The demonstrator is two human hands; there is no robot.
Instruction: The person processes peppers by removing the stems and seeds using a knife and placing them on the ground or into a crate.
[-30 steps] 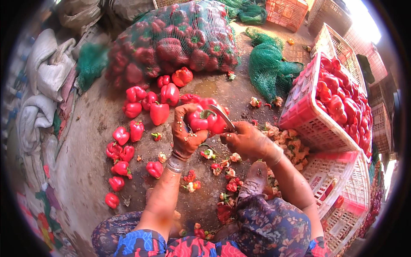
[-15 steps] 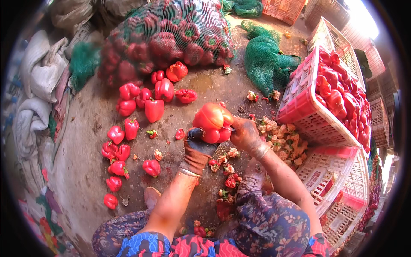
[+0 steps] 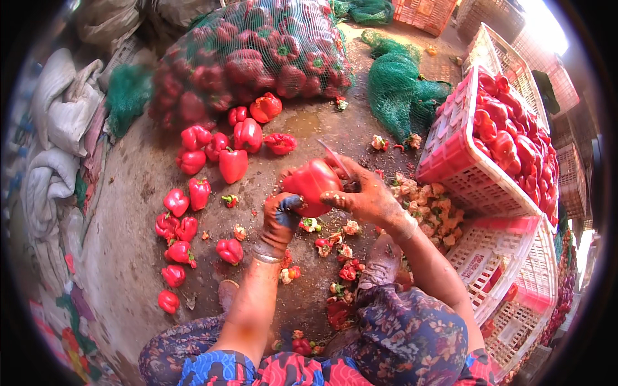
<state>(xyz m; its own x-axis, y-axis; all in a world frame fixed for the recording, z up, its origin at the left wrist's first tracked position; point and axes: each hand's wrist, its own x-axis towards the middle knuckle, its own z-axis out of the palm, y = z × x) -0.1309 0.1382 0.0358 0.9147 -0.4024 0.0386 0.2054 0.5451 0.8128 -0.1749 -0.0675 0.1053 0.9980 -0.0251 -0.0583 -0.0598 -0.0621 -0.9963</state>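
Note:
A large red bell pepper (image 3: 313,186) is held in front of me between both hands, above the floor. My left hand (image 3: 280,215), with dark-stained fingers, closes round its lower left side. My right hand (image 3: 368,196) steadies the pepper's right side with the thumb and also grips a small knife (image 3: 335,158). The thin blade sticks out past the fingers, pointing up and to the left; its handle is hidden in the hand. Beneath the hands lie cut pepper cores (image 3: 345,251) with green stems and pale seeds.
Whole red peppers (image 3: 232,165) lie loose at left. Behind them sits a bulging net sack of peppers (image 3: 257,58). A green net (image 3: 402,87) lies at centre back. At right, a pink crate (image 3: 450,138) holds hollowed peppers, beside a heap of cores (image 3: 434,215) and another crate (image 3: 489,264).
The pepper has been turned, so a smooth side now faces up. My right hand has opened its grip wider over it, and the knife blade has swung up into clear view.

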